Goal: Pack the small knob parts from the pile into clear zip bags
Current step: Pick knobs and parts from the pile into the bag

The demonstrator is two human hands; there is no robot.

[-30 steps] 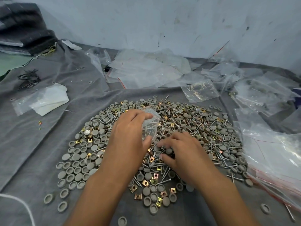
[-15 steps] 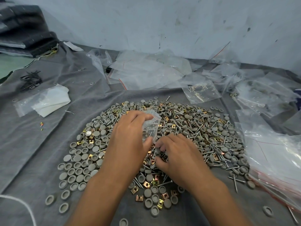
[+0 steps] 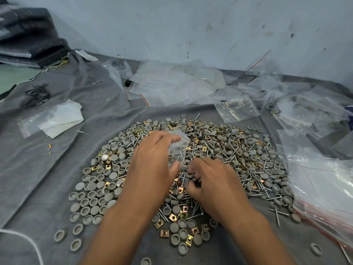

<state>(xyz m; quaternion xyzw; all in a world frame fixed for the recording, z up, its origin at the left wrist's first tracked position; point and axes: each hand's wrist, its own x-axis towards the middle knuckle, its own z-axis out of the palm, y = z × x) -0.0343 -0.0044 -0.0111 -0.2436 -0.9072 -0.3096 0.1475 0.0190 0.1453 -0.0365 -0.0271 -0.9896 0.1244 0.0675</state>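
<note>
A wide pile of grey round knob caps, screws and brass square clips [image 3: 225,150] spreads over the grey cloth. My left hand [image 3: 152,165] holds a small clear zip bag [image 3: 178,150] upright over the pile's middle, pinched between thumb and fingers; a few screws show inside it. My right hand [image 3: 212,180] sits just right of the bag, low on the pile, its fingers curled down into the parts. What the fingertips pinch is hidden.
Empty and filled clear zip bags [image 3: 172,87] lie along the back by the wall, and a stack of bags [image 3: 324,184] lies at the right. A flat bag with white sheets [image 3: 55,119] sits at the left. A white cord [image 3: 23,240] crosses the near left corner.
My right hand has drawn slightly toward the bag and its fingers have curled tighter into the pile. The left hand and bag have stayed in place.
</note>
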